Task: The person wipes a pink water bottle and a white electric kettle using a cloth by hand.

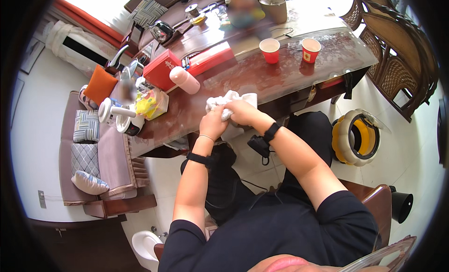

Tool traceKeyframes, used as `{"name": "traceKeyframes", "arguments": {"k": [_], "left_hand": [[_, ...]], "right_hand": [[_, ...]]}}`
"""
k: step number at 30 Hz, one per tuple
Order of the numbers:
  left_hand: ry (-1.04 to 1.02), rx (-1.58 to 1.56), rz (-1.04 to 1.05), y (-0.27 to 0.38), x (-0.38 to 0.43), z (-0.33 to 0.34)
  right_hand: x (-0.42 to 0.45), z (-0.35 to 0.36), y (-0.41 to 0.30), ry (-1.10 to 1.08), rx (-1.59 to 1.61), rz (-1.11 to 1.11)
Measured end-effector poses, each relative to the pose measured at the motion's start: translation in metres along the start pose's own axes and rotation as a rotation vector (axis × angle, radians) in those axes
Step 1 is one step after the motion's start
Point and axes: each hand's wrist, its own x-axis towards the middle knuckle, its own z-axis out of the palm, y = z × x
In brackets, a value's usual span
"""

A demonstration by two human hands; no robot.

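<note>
A bunched white cloth point(232, 98) is held between my two hands at the near edge of the glass-topped wooden table point(224, 77). My left hand point(213, 123) grips its lower left side, fingers curled in. From the right, my right hand point(242, 112) is closed on the same cloth, touching my left hand. Part of the cloth hangs out past my right fingers. Beyond it a pink bottle point(185, 80) lies tilted against a red box point(162, 69). Two red paper cups point(269, 51) stand farther back on the right.
At the left table end are a yellow patterned tissue pack point(152, 103) and a white appliance point(129, 123). A long red box point(212, 58), an electric kettle point(162, 31) and pots stand farther back. A yellow-lined bin point(356, 138) is on the floor to the right, near a wicker chair point(396, 51).
</note>
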Motion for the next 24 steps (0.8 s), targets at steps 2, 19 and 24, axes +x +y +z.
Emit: {"name": "traceKeyframes", "arguments": {"k": [2,19,24], "left_hand": [[-0.058,-0.046,-0.001,0.011,0.011,-0.014],[-0.305,0.143,-0.037,0.004,0.112,-0.003],[-0.173,0.093,-0.047,-0.002,0.141,0.002]], "right_hand": [[-0.002,-0.026,-0.004,0.0,0.126,0.119],[0.054,-0.046,0.038,0.063,-0.518,0.3],[0.094,-0.059,0.051,-0.052,-0.557,0.372]]}}
